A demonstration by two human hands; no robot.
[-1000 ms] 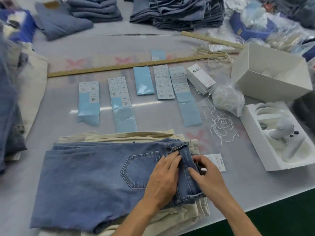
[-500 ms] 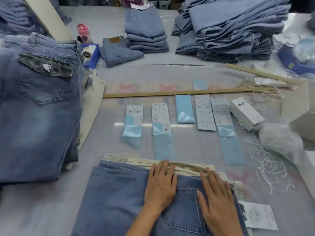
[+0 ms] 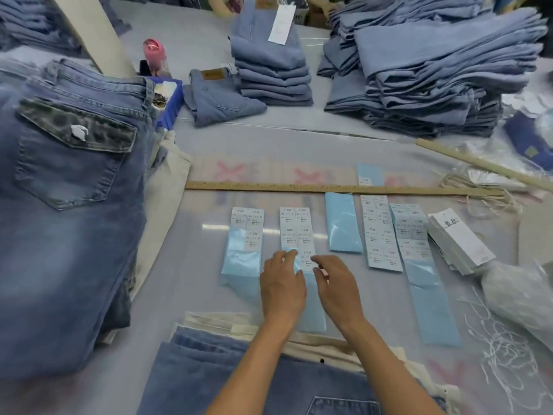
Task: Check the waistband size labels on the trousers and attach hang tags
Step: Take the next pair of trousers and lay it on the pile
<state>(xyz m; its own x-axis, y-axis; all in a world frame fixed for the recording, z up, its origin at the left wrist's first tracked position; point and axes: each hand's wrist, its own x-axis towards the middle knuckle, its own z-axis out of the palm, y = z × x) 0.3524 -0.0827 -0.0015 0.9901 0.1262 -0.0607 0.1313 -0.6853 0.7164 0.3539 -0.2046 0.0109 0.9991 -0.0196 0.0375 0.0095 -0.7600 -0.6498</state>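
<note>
Both hands have left the jeans since half a second ago, when they lay flat on the denim by the back pocket; now we see them reaching forward onto the label sheets. Left hand (image 3: 282, 284) lies palm down on the second sticker strip (image 3: 296, 232), fingers loosely curled, fingertips (image 3: 288, 255) touching the light blue backing where labels have been peeled off. We can't tell if it pinches the sheet edge or only presses it. Right hand (image 3: 335, 287) sits just beside the left one, fingers relaxed and slightly spread, tips at the lowest printed label (image 3: 308, 260) of that same strip; no clear grip visible, looks open. The two hands are close together, nearly touching at the thumbs.

Behind the wrists, nearest us, lies the blue jeans (image 3: 254, 381) being worked on, on top of cream trousers (image 3: 314, 342). Left of the left hand: another sticker strip (image 3: 247, 235), then a big jeans pile (image 3: 68, 205). Right of the right hand: a bare blue backing sheet (image 3: 341, 223), two more label strips (image 3: 380, 232), then a hang tag stack (image 3: 457, 241) and loose white tag strings (image 3: 508, 363). Beyond the fingertips a wooden ruler (image 3: 329, 188) runs across the table (image 3: 185, 283), with folded denim stacks (image 3: 419, 70) further off.
</note>
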